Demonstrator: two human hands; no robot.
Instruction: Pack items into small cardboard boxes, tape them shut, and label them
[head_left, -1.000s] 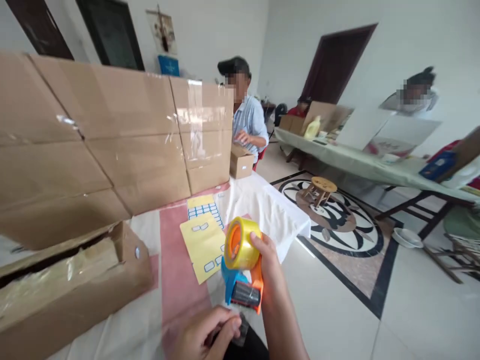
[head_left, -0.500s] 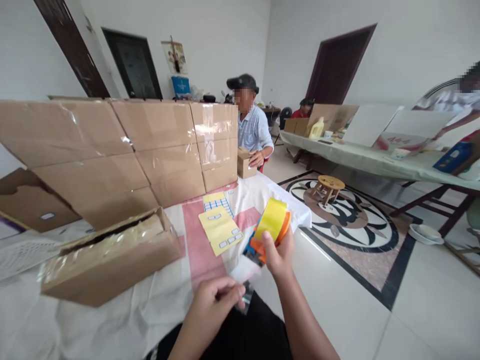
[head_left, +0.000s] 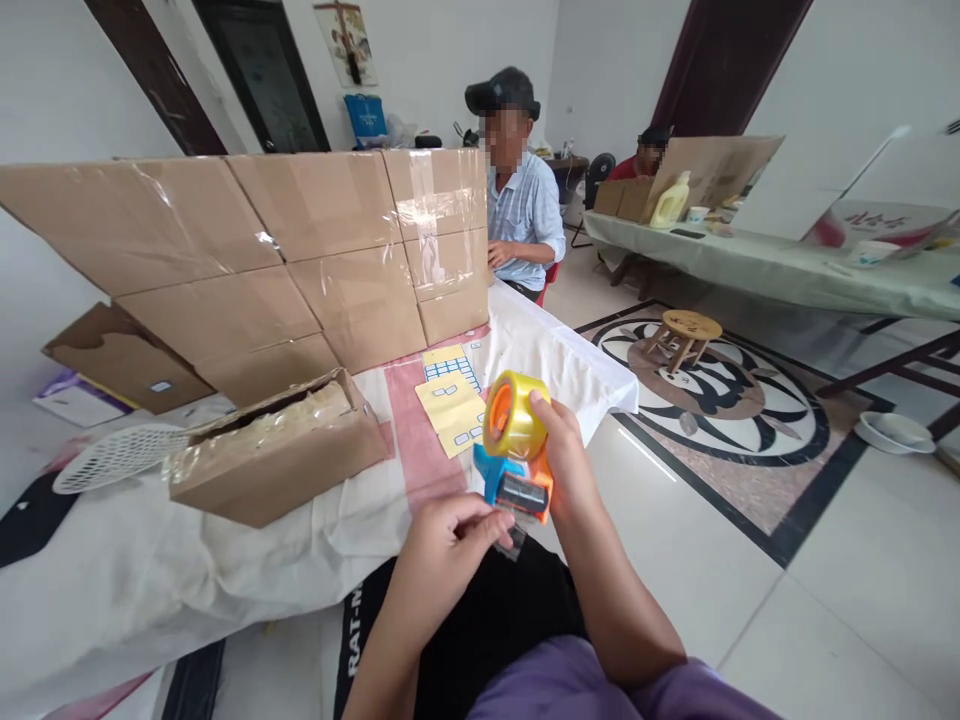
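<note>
My right hand (head_left: 564,450) grips a tape dispenser (head_left: 523,492) with an orange and blue frame, a black roller and a large roll of yellowish tape (head_left: 520,415). Below it, my left hand (head_left: 459,540) pinches a short clear strip of tape (head_left: 514,540) between thumb and fingertips. Both hands are over my lap, at the table's edge. Just beyond them, yellow cards (head_left: 450,410) with small outlined stickers lie on the cloth. To the left stands a narrow open cardboard box (head_left: 277,460) with tape along its top.
A wall of taped cardboard (head_left: 352,310) stands across the cloth-covered table (head_left: 330,545). A white plastic basket (head_left: 120,458) lies at the left. A person in a cap (head_left: 525,200) sits behind the cardboard. On the floor to the right is a wooden stool (head_left: 691,325).
The tape dispenser has turned so its roll's side and black roller face me, and it sits closer to my left hand. The view has shifted. The seated person's small box is now hidden.
</note>
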